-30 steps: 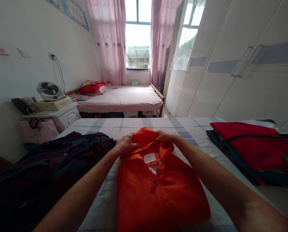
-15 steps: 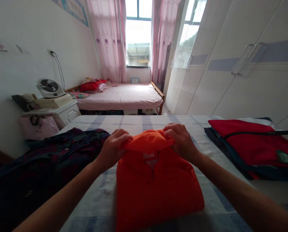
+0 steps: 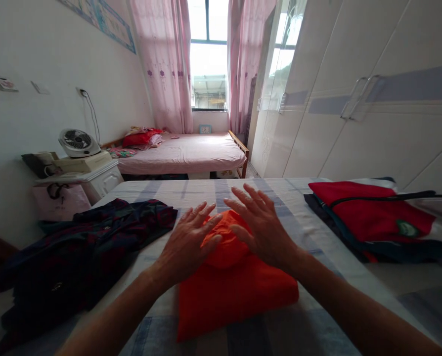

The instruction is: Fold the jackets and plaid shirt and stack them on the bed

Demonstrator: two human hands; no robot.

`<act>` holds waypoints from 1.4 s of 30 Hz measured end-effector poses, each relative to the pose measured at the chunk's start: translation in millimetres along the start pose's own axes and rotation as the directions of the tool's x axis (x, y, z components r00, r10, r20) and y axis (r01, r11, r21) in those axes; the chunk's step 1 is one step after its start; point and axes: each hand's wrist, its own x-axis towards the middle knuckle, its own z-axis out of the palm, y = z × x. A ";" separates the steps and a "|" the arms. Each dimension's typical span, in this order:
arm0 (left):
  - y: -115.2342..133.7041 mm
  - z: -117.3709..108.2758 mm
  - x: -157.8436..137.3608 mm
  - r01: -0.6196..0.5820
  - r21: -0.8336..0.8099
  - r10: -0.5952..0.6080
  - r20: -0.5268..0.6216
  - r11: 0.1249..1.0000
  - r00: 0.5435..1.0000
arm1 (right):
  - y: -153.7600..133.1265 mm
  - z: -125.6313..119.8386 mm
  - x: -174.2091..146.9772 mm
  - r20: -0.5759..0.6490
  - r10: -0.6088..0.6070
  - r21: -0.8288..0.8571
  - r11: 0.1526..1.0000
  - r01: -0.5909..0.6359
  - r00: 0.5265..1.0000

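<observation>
A folded orange hooded jacket lies on the bed in front of me, its hood laid down over the front of the neck. My left hand is over the hood's left side, fingers stretched out and holding nothing. On the other side my right hand hovers at the hood's right edge with spread fingers. Whether either palm touches the cloth I cannot tell. Both hands hide the hood's side edges and the jacket's shoulders.
To the left lies a crumpled dark plaid garment. A stack of folded clothes with a red top piece sits at the right. The bed has a blue-and-white sheet. Beyond are a pink bed and a fan.
Both hands have let go of the hood's edges and opened. The hood, held up before, now lies folded down towards me over the collar. The view has shifted slightly.
</observation>
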 end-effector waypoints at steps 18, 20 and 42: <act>-37.4 18.7 -67.4 0.743 -0.660 -0.683 0.491 0.113 0.540 | 84.7 11.2 -74.1 0.341 0.749 0.267 0.503 -0.822 0.569; -35.2 14.0 -70.1 0.733 -0.674 -0.671 0.586 -0.093 0.454 | 86.1 6.7 -78.5 0.573 0.662 0.393 0.295 -0.871 0.483; -0.2 8.7 -33.8 0.647 -0.667 -0.485 0.732 -0.368 0.479 | 38.2 19.6 -57.0 0.863 0.220 0.478 -0.644 -0.597 0.454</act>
